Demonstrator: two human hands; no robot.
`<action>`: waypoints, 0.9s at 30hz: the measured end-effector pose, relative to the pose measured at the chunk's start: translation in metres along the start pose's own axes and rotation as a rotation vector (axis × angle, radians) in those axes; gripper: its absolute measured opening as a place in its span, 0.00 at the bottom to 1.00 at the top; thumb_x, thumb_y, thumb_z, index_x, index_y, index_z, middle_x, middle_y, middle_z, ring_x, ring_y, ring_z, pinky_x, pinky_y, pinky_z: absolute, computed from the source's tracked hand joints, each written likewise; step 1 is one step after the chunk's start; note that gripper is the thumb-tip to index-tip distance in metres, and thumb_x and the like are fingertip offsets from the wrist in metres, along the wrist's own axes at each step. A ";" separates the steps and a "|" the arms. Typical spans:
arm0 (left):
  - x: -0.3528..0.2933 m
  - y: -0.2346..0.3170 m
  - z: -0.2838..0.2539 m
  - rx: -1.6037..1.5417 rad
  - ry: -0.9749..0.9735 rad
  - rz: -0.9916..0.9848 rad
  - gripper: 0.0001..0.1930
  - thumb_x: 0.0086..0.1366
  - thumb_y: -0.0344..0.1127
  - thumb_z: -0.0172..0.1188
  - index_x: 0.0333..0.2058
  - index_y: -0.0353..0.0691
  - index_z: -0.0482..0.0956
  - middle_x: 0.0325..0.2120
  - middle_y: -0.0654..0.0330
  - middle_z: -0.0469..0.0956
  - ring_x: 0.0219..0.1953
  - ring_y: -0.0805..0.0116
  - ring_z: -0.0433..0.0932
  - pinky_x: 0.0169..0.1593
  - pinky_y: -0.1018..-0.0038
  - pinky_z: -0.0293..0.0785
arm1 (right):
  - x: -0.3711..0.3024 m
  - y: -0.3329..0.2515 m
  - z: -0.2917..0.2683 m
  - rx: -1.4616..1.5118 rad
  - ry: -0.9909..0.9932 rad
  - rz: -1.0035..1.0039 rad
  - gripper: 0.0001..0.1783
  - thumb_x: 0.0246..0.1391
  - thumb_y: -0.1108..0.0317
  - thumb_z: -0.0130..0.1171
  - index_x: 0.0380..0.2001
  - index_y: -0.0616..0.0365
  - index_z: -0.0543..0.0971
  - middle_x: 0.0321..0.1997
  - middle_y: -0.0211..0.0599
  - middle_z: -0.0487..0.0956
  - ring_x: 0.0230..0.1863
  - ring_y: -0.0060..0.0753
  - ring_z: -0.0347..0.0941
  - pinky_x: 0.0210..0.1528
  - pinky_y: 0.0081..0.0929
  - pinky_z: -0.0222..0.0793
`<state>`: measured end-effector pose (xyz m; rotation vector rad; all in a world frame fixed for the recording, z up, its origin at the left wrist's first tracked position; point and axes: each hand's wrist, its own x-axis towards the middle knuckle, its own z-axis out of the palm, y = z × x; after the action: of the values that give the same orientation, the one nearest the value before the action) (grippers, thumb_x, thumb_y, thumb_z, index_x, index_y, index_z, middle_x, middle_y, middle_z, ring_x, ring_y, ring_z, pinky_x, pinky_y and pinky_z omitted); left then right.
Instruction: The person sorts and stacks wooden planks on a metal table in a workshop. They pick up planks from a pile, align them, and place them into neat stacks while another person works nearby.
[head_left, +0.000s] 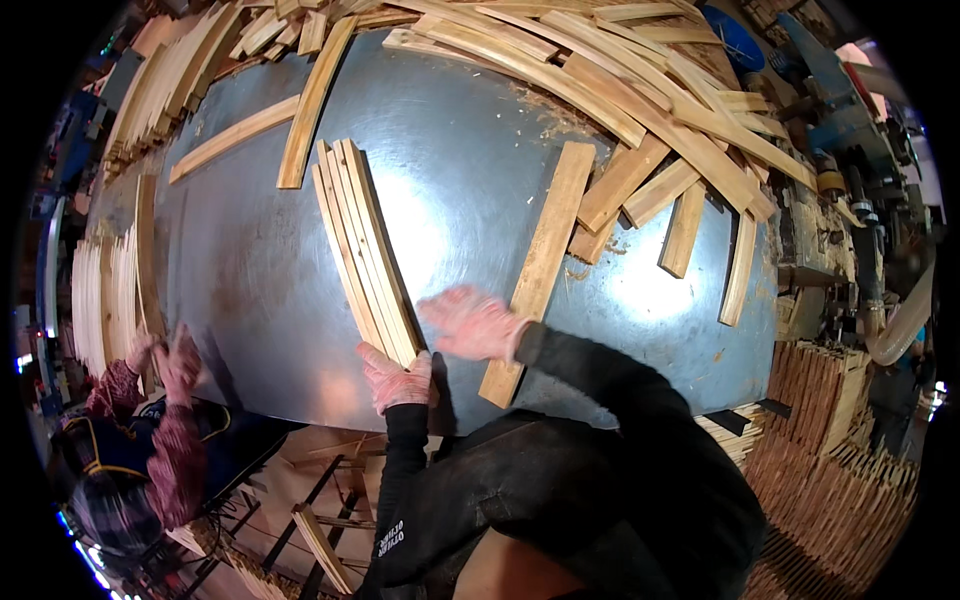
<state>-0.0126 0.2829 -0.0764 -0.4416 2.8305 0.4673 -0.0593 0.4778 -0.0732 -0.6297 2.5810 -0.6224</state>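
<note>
At far left, a second person's hands (165,355) in pink gloves work at a stack of thin slats (100,300) standing on edge along the left rim of the surface (250,260); kept apart from the wearer's own hands. The surface is a grey metal sheet, bare in its middle, so slats can be slid and squared on it. Near centre lies a small bundle of slats (365,245), edges aligned, running from upper left toward the near edge. The wearer's left hand (398,378), in a pink glove, butts against the near end of this bundle; its grip looks closed about the ends, probably to keep them flush. The right hand (470,322), also gloved and blurred by motion, is spread flat and open just beside the bundle's right edge, holding nothing; whether it touches the wood cannot be told. Right of it a wider single board (540,265) lies apart, angled toward the near edge. Further right and along the far side, a loose heap of boards (640,120) overlaps at many angles, apparently unsorted stock within reach. Below the right edge stand stacked slats (830,400), packed upright.
</note>
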 end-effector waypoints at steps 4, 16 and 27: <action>0.004 0.000 -0.018 -0.082 -0.094 -0.069 0.57 0.49 0.50 0.69 0.69 0.35 0.41 0.55 0.35 0.67 0.51 0.37 0.74 0.54 0.53 0.72 | -0.070 0.060 -0.051 -0.548 -0.145 -0.293 0.49 0.44 0.42 0.63 0.65 0.59 0.63 0.61 0.40 0.72 0.61 0.44 0.67 0.70 0.52 0.47; 0.002 0.041 -0.044 -0.686 0.348 0.555 0.49 0.57 0.45 0.66 0.68 0.31 0.48 0.65 0.43 0.58 0.65 0.51 0.62 0.67 0.61 0.59 | -0.041 0.013 -0.219 0.341 0.550 -0.245 0.43 0.44 0.60 0.65 0.63 0.63 0.61 0.34 0.50 0.74 0.37 0.54 0.73 0.38 0.37 0.72; 0.020 0.125 0.023 -1.152 -0.603 0.188 0.24 0.62 0.45 0.66 0.50 0.32 0.77 0.41 0.64 0.80 0.39 0.76 0.76 0.45 0.79 0.72 | -0.088 0.314 -0.238 -0.493 0.653 0.313 0.54 0.30 0.46 0.74 0.62 0.59 0.67 0.61 0.56 0.71 0.63 0.54 0.65 0.67 0.46 0.55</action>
<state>-0.0679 0.3988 -0.0691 -0.1453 1.7806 1.8794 -0.2049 0.8495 -0.0135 -0.1453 3.3923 -0.0734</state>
